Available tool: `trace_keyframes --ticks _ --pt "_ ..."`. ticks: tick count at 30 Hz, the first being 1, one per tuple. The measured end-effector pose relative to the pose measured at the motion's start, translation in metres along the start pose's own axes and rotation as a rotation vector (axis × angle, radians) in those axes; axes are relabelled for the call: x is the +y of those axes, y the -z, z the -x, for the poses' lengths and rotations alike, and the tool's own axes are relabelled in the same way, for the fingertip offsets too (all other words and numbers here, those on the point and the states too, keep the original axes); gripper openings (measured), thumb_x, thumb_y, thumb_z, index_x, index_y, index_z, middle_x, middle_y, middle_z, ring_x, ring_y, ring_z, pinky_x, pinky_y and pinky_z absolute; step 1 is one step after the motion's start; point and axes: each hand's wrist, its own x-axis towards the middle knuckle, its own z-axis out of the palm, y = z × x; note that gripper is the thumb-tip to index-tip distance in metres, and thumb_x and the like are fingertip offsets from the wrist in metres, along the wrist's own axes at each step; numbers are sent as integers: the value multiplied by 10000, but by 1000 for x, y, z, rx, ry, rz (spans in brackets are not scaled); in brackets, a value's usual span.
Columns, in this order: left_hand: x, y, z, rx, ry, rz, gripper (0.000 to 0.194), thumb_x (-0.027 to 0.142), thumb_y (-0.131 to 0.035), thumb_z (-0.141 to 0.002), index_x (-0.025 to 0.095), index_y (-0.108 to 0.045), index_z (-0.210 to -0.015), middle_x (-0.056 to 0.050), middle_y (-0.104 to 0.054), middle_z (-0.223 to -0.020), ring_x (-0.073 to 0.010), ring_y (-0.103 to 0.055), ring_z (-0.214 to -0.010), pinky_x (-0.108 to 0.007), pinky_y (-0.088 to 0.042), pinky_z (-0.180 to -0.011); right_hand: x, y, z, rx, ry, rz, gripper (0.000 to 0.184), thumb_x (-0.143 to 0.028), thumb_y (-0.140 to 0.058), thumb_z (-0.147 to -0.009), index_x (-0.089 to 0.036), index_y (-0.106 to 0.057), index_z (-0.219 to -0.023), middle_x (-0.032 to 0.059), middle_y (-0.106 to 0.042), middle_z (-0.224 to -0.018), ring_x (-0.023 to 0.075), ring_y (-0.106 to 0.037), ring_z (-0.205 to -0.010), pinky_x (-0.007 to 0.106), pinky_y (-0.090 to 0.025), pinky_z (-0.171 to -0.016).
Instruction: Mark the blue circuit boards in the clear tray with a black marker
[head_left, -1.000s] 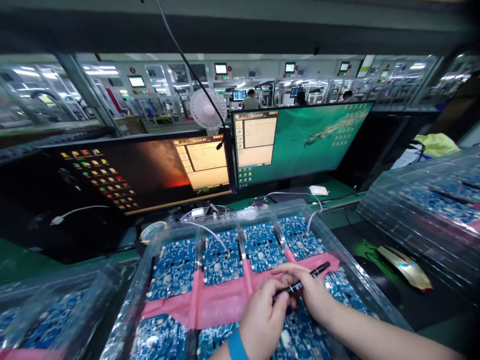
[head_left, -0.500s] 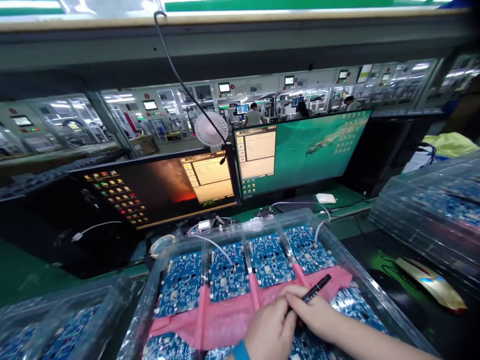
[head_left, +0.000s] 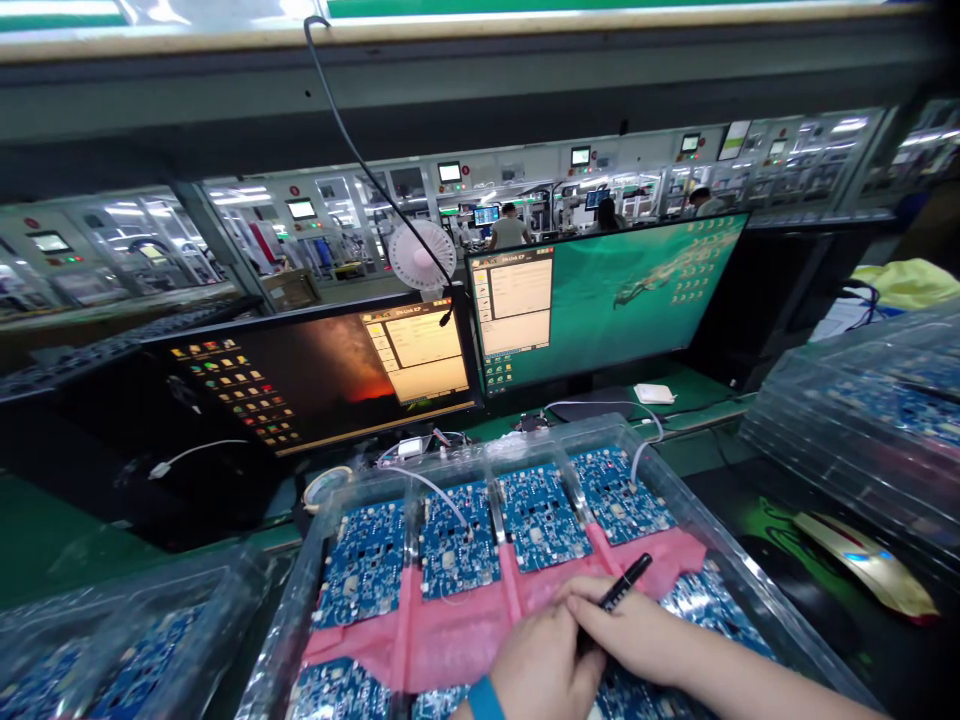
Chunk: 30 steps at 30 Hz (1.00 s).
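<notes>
My right hand (head_left: 628, 628) is closed around a black marker pen (head_left: 630, 580), its upper end pointing up and to the right. Pressed up against it is my left hand (head_left: 541, 655), with a blue wristband (head_left: 486, 698) at the wrist; its fingers are curled, and whatever they hold is hidden. Both hands are over a clear plastic tray (head_left: 724, 560) of blue circuit boards (head_left: 541, 518). Pink sheeting (head_left: 450, 640) runs across the middle of the tray, under the hands. Thin white cables (head_left: 435, 490) reach two boards in the back row.
Two monitors (head_left: 637, 300) stand behind the tray, with a small white fan (head_left: 421, 255) above. A gold mouse (head_left: 866, 565) lies at right, below stacked trays (head_left: 847, 400). Another board tray (head_left: 150, 640) is at left. A black cable (head_left: 337, 120) hangs down from the shelf.
The view has shifted very slightly. Both hands stay together over the tray, and the marker pen has tipped a little to the left.
</notes>
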Motion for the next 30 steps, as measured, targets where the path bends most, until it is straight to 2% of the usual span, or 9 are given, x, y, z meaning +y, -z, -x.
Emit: trace_keyframes --ticks 30 --pt "-3 -2 -1 -26 22 -8 411 211 -484 -700 171 -496 -1109 -72 -576 -1078 -240 -524 -974 -343 -388 -874 -3 1 0 1 -20 20 222 -267 -395 -839 -184 -598 -807 -6 -605 -801 145 -552 -783 245 -416 -784"
